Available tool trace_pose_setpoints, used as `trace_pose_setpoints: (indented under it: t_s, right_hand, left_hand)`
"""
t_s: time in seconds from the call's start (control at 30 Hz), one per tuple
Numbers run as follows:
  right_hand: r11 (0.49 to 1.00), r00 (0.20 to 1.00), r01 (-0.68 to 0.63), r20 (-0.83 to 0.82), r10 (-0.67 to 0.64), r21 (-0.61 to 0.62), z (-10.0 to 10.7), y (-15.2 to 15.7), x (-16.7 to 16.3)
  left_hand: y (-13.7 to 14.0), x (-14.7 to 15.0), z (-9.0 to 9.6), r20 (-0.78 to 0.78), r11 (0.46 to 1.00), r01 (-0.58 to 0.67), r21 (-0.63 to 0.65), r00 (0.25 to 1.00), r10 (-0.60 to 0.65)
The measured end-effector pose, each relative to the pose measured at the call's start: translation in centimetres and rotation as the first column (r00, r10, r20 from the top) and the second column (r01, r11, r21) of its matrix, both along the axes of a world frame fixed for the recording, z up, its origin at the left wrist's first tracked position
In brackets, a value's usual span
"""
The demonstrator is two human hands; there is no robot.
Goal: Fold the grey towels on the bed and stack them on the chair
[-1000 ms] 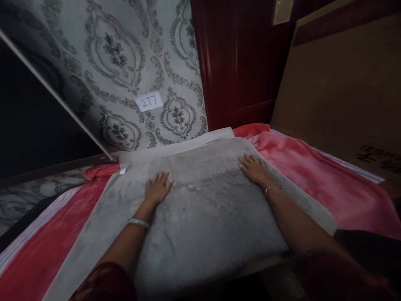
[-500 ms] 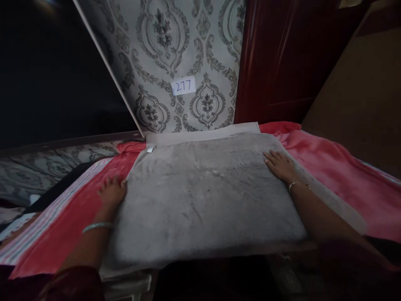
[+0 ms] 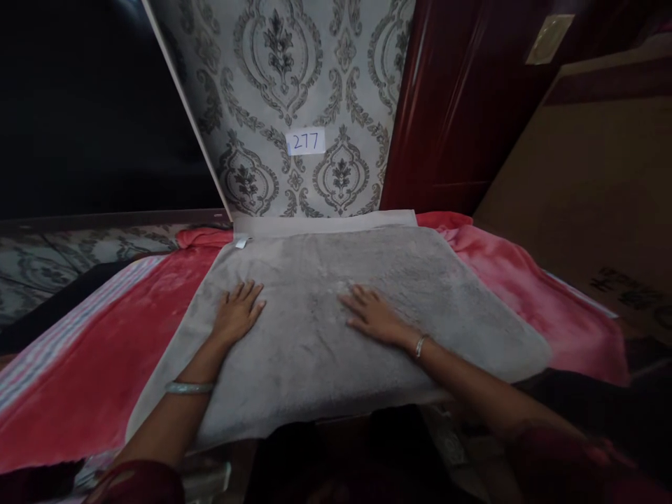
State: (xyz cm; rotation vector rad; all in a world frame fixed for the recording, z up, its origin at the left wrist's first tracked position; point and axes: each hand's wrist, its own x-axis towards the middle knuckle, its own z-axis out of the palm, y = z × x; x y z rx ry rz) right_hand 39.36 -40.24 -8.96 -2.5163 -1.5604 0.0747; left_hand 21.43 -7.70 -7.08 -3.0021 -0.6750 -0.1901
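In the head view, my 2 hands lay on a grey, plush, roughly rectangular cloth (image 3: 304, 371), which was spread between the 2 showing sides of a red-and-pink plush blanket (image 3: 120, 357) and sloped towards me. My left hand (image 3: 237, 313) rested on its left half, and my right hand (image 3: 375, 315) lay just right of its middle. Each grip was apart, fingers spread and palm down, clamped on nothing.

I judged the step in hand to be pressing and smoothing the pile. The next move seemed to call for flat palms and light, even pressure, with no pinch that might rumple the cloth.

The cloth's far edge faced the grey-and-white patterned wall (image 3: 262, 105), beside a flat white strip (image 3: 325, 224), and its near edge faced me. A small white tag (image 3: 241, 243) marked its far left corner. Its long axis seemed to run left to right, though the slanting view left me unsure.
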Motion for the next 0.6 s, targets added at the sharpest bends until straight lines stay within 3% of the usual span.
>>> trace_pose_setpoints:
  t_s: [0.1,0.2,0.27,0.33,0.37,0.4,0.47,0.5,0.53,0.6]
  right_hand:
    - [0.962,0.961,-0.266,-0.060,0.269,0.062,0.7,2.3,-7.3]
    - [0.861,0.868,-0.486,-0.035,0.496,0.149,1.3,2.8,-13.6]
    - [0.770,0.783,-0.613,0.004,0.622,0.176,1.9,2.5,-15.7]
    - [0.725,0.745,-0.656,0.027,0.666,0.207,2.8,2.0,-15.3]
    - [0.744,0.768,-0.629,0.033,0.639,0.226,3.4,1.7,-14.2]
    - [0.794,0.823,-0.557,0.032,0.567,0.245,3.9,1.5,-12.6]
    - [0.914,0.946,-0.319,0.027,0.323,0.251,4.7,1.3,-9.2]
    - [0.948,0.977,-0.211,0.037,0.208,0.240,4.9,1.4,-7.8]
    - [0.964,0.989,-0.146,0.062,0.135,0.220,5.0,1.8,-7.0]
    - [0.969,0.975,-0.177,0.164,0.149,0.170,4.4,2.9,-7.4]
  left_hand:
    - [0.2,0.0,0.1,0.008,1.000,0.000,-0.016,1.000,0.000]
    - [0.4,0.0,0.0,0.031,1.000,0.011,-0.015,0.999,-0.010]
    - [0.5,0.0,0.0,0.040,1.000,0.021,-0.003,0.999,-0.021]
    - [0.7,0.1,0.0,0.041,1.000,0.025,0.008,0.999,-0.025]
    - [0.7,0.2,0.0,0.038,1.000,0.024,0.010,0.999,-0.025]
    - [0.8,0.2,0.1,0.035,1.000,0.024,0.012,0.999,-0.024]
    - [0.8,0.4,0.1,0.039,1.000,0.025,0.015,0.999,-0.025]
    - [0.8,0.5,0.2,0.049,0.999,0.030,0.019,0.998,-0.031]
    - [0.7,0.5,0.2,0.063,0.999,0.038,0.022,0.997,-0.040]
    - [0.7,0.6,0.1,0.096,0.997,0.072,0.028,0.993,-0.074]
